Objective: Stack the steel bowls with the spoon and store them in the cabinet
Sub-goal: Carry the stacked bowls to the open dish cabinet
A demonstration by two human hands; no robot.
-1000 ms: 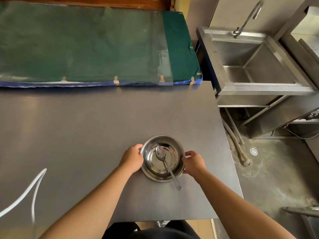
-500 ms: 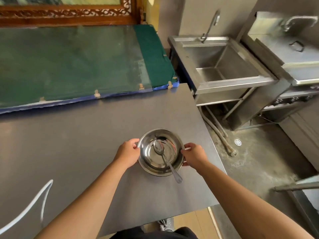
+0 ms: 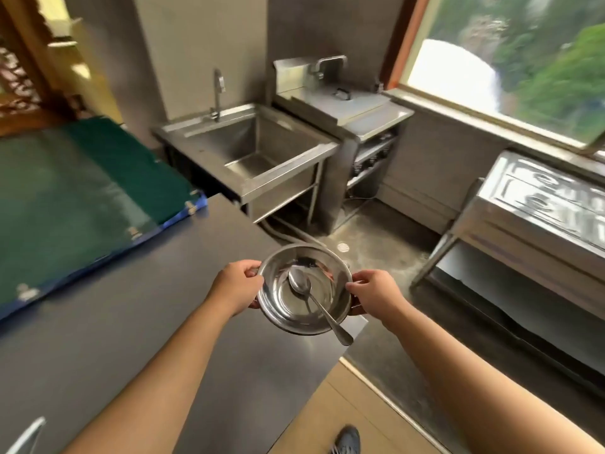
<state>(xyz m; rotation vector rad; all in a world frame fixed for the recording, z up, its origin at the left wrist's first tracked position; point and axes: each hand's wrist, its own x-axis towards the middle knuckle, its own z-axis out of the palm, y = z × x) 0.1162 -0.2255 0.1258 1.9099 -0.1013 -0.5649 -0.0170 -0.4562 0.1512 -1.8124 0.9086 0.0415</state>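
The stacked steel bowls point(image 3: 288, 309) are held in the air over the right corner of the grey table point(image 3: 131, 322). A steel spoon point(image 3: 311, 298) lies inside the top bowl, its handle sticking out over the near rim. My left hand point(image 3: 237, 286) grips the left rim and my right hand point(image 3: 371, 294) grips the right rim. A steel cabinet point(image 3: 537, 221) with an open lower shelf stands to the right, below the window.
A steel sink point(image 3: 248, 149) with a tap stands ahead, a covered steel cooker unit point(image 3: 353, 109) beside it. A green mat point(image 3: 65, 191) covers the far table on the left. Bare concrete floor point(image 3: 376, 244) with a drain lies between table and cabinet. My shoe point(image 3: 347, 440) shows below.
Both hands have lifted the bowls with the spoon off the table. The view has swung right, bringing the cooker, window and steel cabinet into sight.
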